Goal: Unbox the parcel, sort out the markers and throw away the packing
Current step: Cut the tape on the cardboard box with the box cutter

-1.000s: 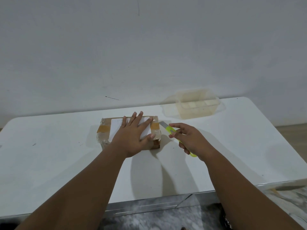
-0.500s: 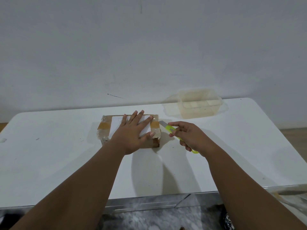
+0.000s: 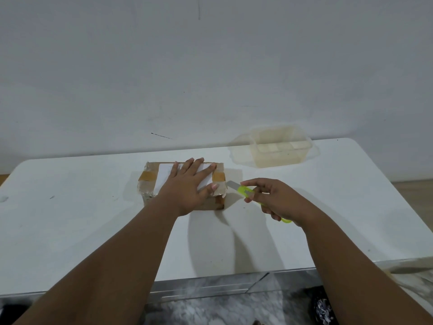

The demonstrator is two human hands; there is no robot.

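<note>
While your left hand (image 3: 187, 187) is lying flat, fingers spread, on the taped parcel (image 3: 150, 181), your right hand (image 3: 278, 199) is gripping a green box cutter (image 3: 244, 191) w/ blade tip just beside the parcel's right edge.

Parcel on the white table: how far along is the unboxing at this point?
Nothing looks done yet: the parcel is taped shut. In hand: the left hand presses it flat, and the right hand aims the cutter at its right end. Left: opening, sorting markers, binning packing. The plastic container waits.

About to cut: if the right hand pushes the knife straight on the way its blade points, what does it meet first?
Probably the parcel: the blade of the knife in the right hand aims at its near right corner, beside the left hand thumb.
</note>
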